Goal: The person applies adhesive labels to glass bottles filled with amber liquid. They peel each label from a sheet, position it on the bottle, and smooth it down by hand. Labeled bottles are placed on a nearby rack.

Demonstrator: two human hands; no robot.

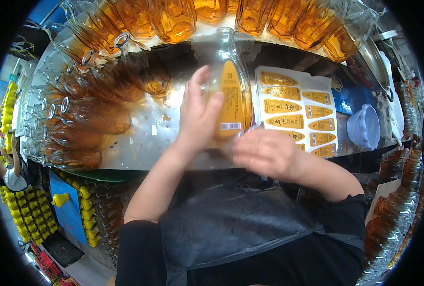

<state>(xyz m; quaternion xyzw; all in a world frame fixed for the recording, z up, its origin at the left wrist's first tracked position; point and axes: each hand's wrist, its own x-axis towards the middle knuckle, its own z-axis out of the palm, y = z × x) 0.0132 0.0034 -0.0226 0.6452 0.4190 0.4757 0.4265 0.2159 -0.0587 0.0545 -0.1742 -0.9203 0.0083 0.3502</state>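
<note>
A clear glass bottle [245, 93] with an amber lower part stands or leans in front of me, its neck pointing away. An orange pointed label [231, 96] with writing and a barcode is on its near face. My left hand [197, 114] is against the bottle's left side, thumb over the front and fingers along the edge. Blurred by motion, my right hand [265, 153] is at the bottle's lower right; whether its fingers hold anything is unclear. Right of the bottle lies a white sheet of orange labels [303, 102], partly covered by that hand.
Amber-bottomed glass bottles [115, 118] crowd the metal table [151, 143] at left, necks outward. More bottles [172, 21] line a raised shelf behind. At right are a light-blue bucket [363, 127] and scissors [337, 84]. Yellow bottles [33, 207] and another person [15, 177] appear far left.
</note>
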